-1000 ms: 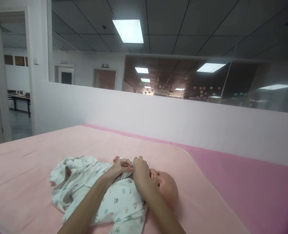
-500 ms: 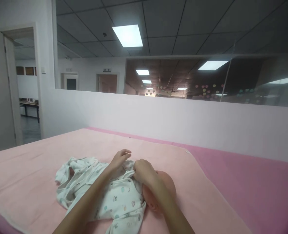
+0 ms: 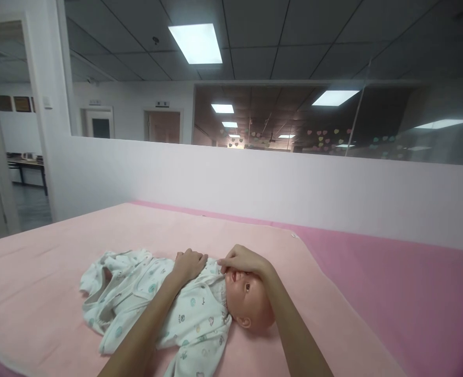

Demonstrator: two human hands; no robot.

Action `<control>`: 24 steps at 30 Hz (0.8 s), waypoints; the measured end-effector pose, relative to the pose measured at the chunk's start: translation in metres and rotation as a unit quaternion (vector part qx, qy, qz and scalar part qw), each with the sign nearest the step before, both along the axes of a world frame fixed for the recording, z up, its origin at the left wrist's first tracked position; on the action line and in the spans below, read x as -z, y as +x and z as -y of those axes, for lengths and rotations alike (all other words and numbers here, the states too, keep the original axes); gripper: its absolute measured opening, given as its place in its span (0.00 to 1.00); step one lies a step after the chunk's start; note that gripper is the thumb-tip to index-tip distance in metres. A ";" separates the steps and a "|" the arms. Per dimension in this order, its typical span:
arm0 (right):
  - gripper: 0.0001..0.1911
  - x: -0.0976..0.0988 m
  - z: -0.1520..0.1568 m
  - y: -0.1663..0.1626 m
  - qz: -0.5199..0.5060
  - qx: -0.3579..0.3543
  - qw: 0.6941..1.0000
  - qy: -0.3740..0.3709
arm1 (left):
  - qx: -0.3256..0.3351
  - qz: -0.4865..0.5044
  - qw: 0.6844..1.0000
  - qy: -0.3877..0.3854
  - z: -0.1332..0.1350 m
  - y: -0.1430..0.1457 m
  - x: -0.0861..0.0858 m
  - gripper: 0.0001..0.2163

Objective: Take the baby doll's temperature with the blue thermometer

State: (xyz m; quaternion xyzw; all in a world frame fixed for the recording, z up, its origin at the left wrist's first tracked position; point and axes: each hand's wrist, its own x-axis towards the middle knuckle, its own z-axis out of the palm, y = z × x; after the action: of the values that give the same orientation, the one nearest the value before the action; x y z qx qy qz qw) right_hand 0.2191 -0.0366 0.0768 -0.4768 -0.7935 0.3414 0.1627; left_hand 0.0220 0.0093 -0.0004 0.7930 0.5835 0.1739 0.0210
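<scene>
A baby doll [image 3: 250, 301] lies on its back, its head to the right, dressed in a white printed romper [image 3: 195, 309]. My left hand [image 3: 191, 263] rests on the chest of the romper, fingers laid over the cloth and slightly apart. Over the doll's chin and neck is my right hand [image 3: 244, 259], bent at the wrist, with its fingers closed at the romper's collar; its fingertips are partly hidden. The lower part of the romper lies loose and wrinkled to the left.
A pale pink sheet [image 3: 58, 272] covers the surface under the doll, over a darker pink mat [image 3: 404, 283] at the right. Behind stands a low white wall [image 3: 255, 183] with a window above it. A doorway [image 3: 23, 131] opens at the far left.
My left hand has come down from a raised position onto the doll's chest. My right hand has shifted up and away from the head, so the doll's face shows. The collar lies flatter.
</scene>
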 end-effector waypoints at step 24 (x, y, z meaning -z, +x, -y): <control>0.18 0.006 -0.012 0.017 -0.105 -0.003 0.991 -0.084 | 0.024 0.010 0.999 -0.048 -0.003 -0.002 0.001 0.27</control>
State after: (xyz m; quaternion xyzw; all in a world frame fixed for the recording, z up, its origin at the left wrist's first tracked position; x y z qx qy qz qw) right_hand 0.2363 -0.0248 0.0710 -0.4478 -0.7423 0.4551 0.2032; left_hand 0.0197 0.0125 -0.0011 0.8029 0.5721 0.1528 0.0691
